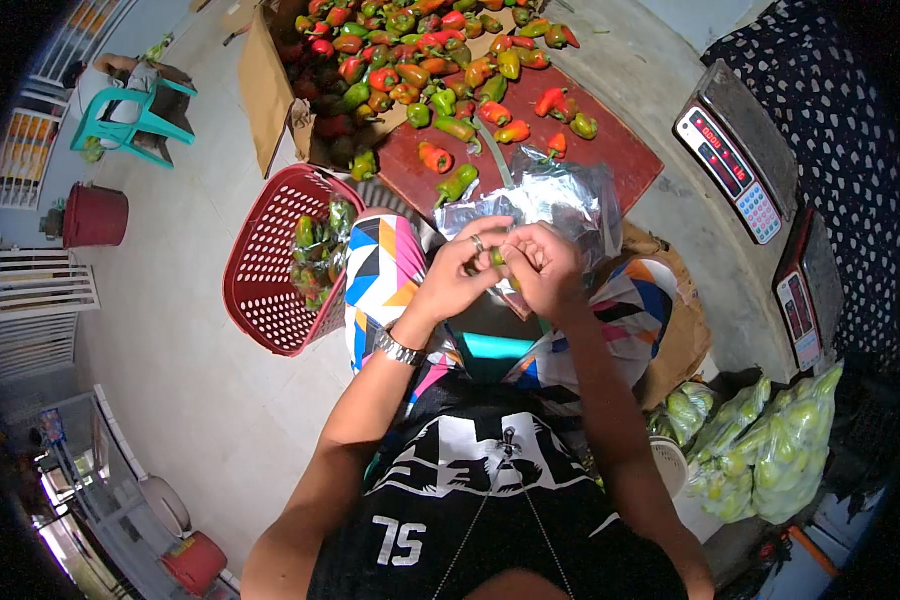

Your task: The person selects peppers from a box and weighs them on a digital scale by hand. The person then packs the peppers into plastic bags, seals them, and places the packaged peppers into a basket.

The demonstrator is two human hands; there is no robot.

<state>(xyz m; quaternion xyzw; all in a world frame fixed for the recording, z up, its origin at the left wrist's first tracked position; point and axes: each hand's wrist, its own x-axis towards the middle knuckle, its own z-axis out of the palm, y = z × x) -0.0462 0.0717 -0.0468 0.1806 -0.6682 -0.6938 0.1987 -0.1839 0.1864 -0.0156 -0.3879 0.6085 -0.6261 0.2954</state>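
Observation:
My left hand (460, 270) and my right hand (545, 265) meet over my lap, at the near edge of the red board (400, 160). Fingers of both are closed around a small green pepper (498, 257), mostly hidden by them. Just beyond them lie shiny clear plastic bags (570, 195) on the board. Loose red, orange and green peppers (457, 186) lie on the board, and a large heap of peppers (410, 75) spreads behind them, partly within an open cardboard box (262, 90).
A red basket (270, 270) with bagged peppers stands left of my knee. Two digital scales (730, 160) stand at right, above bags of green produce (795, 450). At far left are a teal chair (135, 115) with a person and a red bucket (96, 215).

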